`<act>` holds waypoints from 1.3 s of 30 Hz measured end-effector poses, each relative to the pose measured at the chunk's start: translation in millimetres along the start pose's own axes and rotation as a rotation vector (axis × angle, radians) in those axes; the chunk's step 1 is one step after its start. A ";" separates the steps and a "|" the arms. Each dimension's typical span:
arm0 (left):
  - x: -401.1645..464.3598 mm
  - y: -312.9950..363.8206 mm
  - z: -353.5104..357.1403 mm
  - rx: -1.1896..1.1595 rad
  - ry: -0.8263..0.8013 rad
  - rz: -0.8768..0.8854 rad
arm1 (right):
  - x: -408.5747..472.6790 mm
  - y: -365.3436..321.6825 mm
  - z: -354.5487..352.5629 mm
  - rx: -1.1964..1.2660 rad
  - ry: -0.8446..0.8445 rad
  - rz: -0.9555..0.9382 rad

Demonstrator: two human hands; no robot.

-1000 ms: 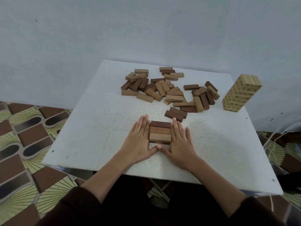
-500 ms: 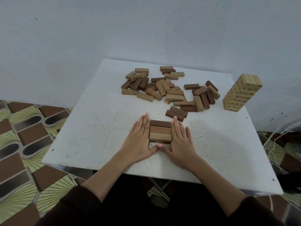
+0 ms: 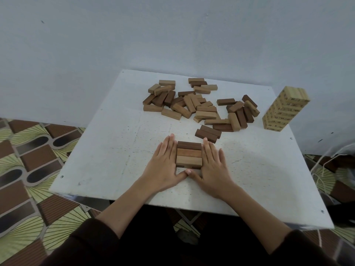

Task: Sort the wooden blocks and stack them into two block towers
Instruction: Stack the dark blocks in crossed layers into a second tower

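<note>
Block stack (image 3: 189,154): top blocks' long axes left-right; flat hands, left (image 3: 163,166) and right (image 3: 213,167), press ends.

Likely a home room, patterned brown-and-green floor tiles (image 3: 28,160), plain pale painted wall (image 3: 172,35), small white counter (image 3: 115,150)

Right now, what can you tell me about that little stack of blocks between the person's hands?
The small stack is a low start of a tower near the table's front edge. Its top layer is three wooden blocks side by side: dark brown farthest, mid brown in the middle, pale tan nearest. A lower layer peeks out under the near edge, laid crosswise. The left hand and right hand lie flat against its two sides, fingers straight, thumbs meeting in front of it.
</note>
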State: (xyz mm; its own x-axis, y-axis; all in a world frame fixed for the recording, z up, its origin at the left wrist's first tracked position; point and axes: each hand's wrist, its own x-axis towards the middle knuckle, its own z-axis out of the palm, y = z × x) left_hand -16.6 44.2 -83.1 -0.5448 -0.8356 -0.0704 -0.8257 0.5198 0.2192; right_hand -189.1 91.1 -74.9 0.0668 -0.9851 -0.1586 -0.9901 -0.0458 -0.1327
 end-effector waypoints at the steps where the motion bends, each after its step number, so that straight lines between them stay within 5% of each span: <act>1: 0.4 0.4 -1.2 -0.013 -0.003 -0.001 | 0.3 0.5 -0.5 -0.004 0.000 -0.004; 11: 7.8 -3.4 -44.4 -0.555 -0.073 -0.050 | 11.8 9.6 -45.3 0.462 -0.016 -0.053; 39: 26.4 -0.7 -47.2 -0.502 -0.197 0.021 | 32.8 4.2 -45.8 0.380 -0.078 -0.201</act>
State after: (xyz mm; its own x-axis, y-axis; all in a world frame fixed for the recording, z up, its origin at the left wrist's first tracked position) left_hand -23.5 13.4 -39.2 -0.6172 -0.7518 -0.2320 -0.6694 0.3468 0.6571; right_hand -196.7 51.0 -35.9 0.2777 -0.9465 -0.1643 -0.8414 -0.1571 -0.5171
